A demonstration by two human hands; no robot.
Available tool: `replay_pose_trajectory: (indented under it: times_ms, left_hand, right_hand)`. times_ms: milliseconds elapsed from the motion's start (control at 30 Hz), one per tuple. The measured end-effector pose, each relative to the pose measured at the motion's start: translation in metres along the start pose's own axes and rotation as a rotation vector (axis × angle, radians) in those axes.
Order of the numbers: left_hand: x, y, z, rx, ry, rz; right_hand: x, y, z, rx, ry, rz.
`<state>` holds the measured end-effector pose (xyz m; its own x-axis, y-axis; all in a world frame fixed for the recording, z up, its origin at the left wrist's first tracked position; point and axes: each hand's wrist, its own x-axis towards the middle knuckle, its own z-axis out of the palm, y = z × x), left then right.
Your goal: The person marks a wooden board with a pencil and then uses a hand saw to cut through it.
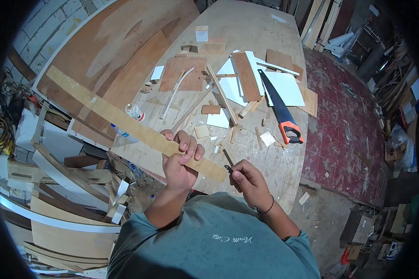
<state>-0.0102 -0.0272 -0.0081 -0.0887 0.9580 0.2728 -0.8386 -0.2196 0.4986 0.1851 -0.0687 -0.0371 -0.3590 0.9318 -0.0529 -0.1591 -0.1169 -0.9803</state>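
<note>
My left hand (178,162) is closed around a long, flat, light-brown wooden strip (121,120), near its lower end. The strip slants from the upper left, over the board and the table, down towards my right hand. My right hand (249,182) pinches a slim dark tool (227,157) with a small black part near the fingers. Its exact kind is hard to make out. The tool points up and away from me, close beside the strip's near end. Most of its handle is hidden in my fingers.
A handsaw (280,108) with an orange and black handle lies right on the wooden worktable (260,23). White and brown panels (285,87) and several thin offcuts lie scattered mid-table. A bottle (135,112) stands left, partly behind the strip. A large brown board (125,32) lies left.
</note>
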Motion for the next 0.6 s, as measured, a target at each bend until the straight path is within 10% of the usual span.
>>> replay_pose_trajectory:
  times_ms: [300,600]
  left_hand:
    - [0.006,-0.008,-0.006,0.054,0.188,0.019]
    - [0.017,-0.020,-0.024,0.135,0.108,-0.129]
  right_hand:
    - [0.000,0.015,0.006,-0.206,0.099,-0.100]
    - [0.020,0.028,-0.011,0.166,-0.230,0.384]
